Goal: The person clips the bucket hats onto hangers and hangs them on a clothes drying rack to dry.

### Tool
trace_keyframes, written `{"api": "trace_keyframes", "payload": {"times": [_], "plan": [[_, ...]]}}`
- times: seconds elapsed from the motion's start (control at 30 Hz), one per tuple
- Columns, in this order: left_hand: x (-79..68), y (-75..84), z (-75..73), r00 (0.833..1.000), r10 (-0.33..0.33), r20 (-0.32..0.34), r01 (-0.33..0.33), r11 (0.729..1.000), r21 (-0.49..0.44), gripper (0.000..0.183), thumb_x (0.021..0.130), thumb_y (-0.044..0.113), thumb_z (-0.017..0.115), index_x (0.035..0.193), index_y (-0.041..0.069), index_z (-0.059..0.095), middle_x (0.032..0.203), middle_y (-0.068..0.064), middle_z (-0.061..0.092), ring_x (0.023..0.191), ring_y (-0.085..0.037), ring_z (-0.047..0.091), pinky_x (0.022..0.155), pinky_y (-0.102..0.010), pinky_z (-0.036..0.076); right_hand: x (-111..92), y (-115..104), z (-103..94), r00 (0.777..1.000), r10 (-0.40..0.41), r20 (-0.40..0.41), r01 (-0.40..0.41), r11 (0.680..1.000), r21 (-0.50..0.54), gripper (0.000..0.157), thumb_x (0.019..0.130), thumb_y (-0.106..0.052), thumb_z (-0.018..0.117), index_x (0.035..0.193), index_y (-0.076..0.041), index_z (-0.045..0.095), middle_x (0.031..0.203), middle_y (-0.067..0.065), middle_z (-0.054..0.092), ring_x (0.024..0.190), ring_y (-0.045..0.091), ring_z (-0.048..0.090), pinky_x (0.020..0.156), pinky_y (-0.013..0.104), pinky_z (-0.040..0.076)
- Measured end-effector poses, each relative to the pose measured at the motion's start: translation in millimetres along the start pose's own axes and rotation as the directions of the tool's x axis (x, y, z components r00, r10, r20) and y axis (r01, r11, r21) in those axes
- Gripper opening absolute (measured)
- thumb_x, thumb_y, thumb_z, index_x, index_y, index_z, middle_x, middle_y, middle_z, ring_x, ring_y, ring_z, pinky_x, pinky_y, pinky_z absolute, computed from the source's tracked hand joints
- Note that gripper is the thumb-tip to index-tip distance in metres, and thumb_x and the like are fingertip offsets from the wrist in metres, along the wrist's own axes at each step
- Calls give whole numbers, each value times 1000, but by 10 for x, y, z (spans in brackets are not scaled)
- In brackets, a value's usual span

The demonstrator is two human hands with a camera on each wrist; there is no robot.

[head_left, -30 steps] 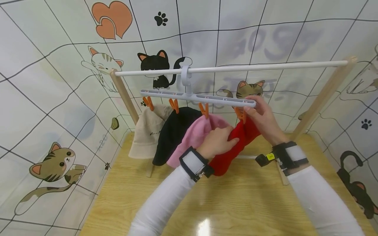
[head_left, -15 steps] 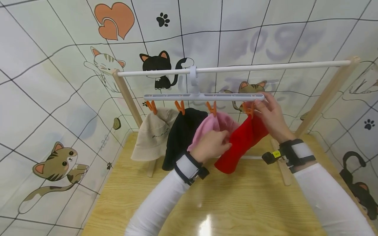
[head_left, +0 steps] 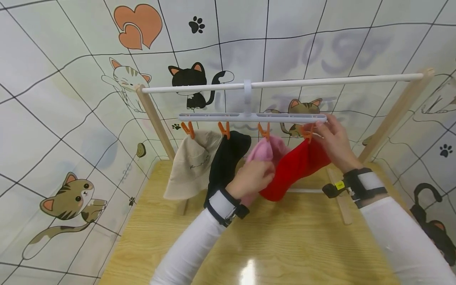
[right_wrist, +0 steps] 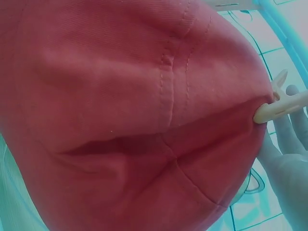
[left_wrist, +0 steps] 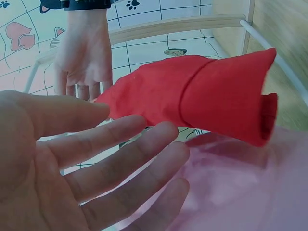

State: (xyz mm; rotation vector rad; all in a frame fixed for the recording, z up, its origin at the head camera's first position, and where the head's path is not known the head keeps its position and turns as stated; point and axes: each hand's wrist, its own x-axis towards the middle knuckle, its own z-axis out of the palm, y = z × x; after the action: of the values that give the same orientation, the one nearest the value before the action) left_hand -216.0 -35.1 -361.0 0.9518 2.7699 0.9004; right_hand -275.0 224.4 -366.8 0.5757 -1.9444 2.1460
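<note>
A grey hanger (head_left: 213,118) hooks over the white rod (head_left: 303,83). Orange clips hold several hats under it: a beige bucket hat (head_left: 190,170), a black hat (head_left: 228,156), a pink hat (head_left: 258,152) and a red hat (head_left: 293,168). At the hanger's right end, my right hand (head_left: 336,144) pinches the bar, thumb in front, beside the red hat's orange clip (head_left: 307,132). My left hand (head_left: 251,178) is in front of the pink hat; the left wrist view shows its fingers (left_wrist: 120,166) loosely extended beside the red hat. In the right wrist view the red hat (right_wrist: 110,96) hides most of the scene.
Wooden posts (head_left: 156,122) carry the rod at both ends, standing on a wood-grain table (head_left: 292,241). A lower white bar (head_left: 306,190) runs behind the hats. A cat-patterned wall covering (head_left: 228,47) encloses the back and sides.
The hanger has slid right along the rod, its hats swinging with it, and it now faces me squarely. My right hand has moved right with its end; my left hand has come off the red hat.
</note>
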Motion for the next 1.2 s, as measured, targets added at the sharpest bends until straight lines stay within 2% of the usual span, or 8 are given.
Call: {"api": "trace_keyframes", "payload": {"times": [0.17, 0.33, 0.57, 0.73, 0.87, 0.97, 1.1, 1.2], "plan": [[-30, -53, 3, 1000, -22, 20, 22, 1000, 11, 6, 94, 14, 62, 97, 9, 63, 78, 0, 63, 64, -11, 57, 58, -19, 48, 7, -10, -101, 1000, 21, 6, -22, 999, 32, 36, 100, -18, 52, 133, -7, 42, 115, 11, 59, 109, 20, 58, 88, 21, 47], [-64, -91, -26, 1000, 8, 11, -9, 997, 80, 10, 93, 15, 61, 98, 9, 66, 82, 0, 66, 70, -11, 60, 61, -20, 49, -8, -19, -211, 1000, 30, 1, -30, 999, 25, 35, 101, -18, 51, 134, -9, 43, 119, 8, 59, 110, 17, 56, 87, 19, 46], [-137, -120, -71, 1000, 29, -2, -29, 994, 105, 14, 93, 13, 60, 104, 7, 68, 80, -2, 65, 70, -14, 58, 59, -21, 47, -30, -76, -328, 998, 55, 10, -55, 995, 83, 35, 100, -16, 51, 133, -8, 42, 119, 6, 60, 111, 18, 55, 88, 19, 46], [-197, -184, -69, 999, 34, -14, -33, 996, 84, 17, 93, 12, 60, 106, 6, 69, 81, -2, 65, 67, -12, 56, 60, -20, 46, -33, -130, -380, 995, 97, -6, -97, 995, -9, 41, 100, -23, 52, 137, -12, 40, 122, 6, 57, 116, 19, 50, 90, 19, 45], [-277, -270, -68, 996, 65, -59, -62, 997, 49, 14, 92, 10, 61, 103, 5, 69, 80, -2, 66, 68, -11, 58, 61, -21, 46, -33, -168, -395, 992, 119, -32, -122, 987, -104, 42, 100, -27, 52, 138, -15, 40, 124, 3, 56, 119, 18, 48, 93, 20, 43], [-364, -315, -101, 994, 55, -91, -54, 998, 9, 13, 92, 10, 62, 101, 5, 69, 82, -2, 68, 73, -12, 62, 64, -22, 48, -26, -198, -397, 994, 105, -39, -109, 986, -122, 41, 100, -26, 52, 137, -14, 41, 123, 2, 57, 118, 17, 49, 94, 20, 42], [-478, -344, -185, 985, 60, -162, -61, 998, 3, 10, 92, 8, 63, 98, 4, 68, 85, -4, 69, 77, -15, 66, 68, -24, 50, -33, -261, -394, 991, 104, -88, -128, 936, -328, 48, 101, -31, 48, 145, -16, 33, 139, 11, 48, 127, 24, 46, 101, 30, 38], [-550, -351, -251, 969, 80, -232, -74, 997, 33, 7, 91, 7, 64, 96, 3, 67, 84, -4, 70, 74, -15, 66, 68, -25, 50, -62, -335, -350, 984, 70, -161, -144, 848, -510, 53, 102, -33, 44, 149, -17, 25, 146, 17, 38, 131, 31, 41, 104, 38, 35]]}}
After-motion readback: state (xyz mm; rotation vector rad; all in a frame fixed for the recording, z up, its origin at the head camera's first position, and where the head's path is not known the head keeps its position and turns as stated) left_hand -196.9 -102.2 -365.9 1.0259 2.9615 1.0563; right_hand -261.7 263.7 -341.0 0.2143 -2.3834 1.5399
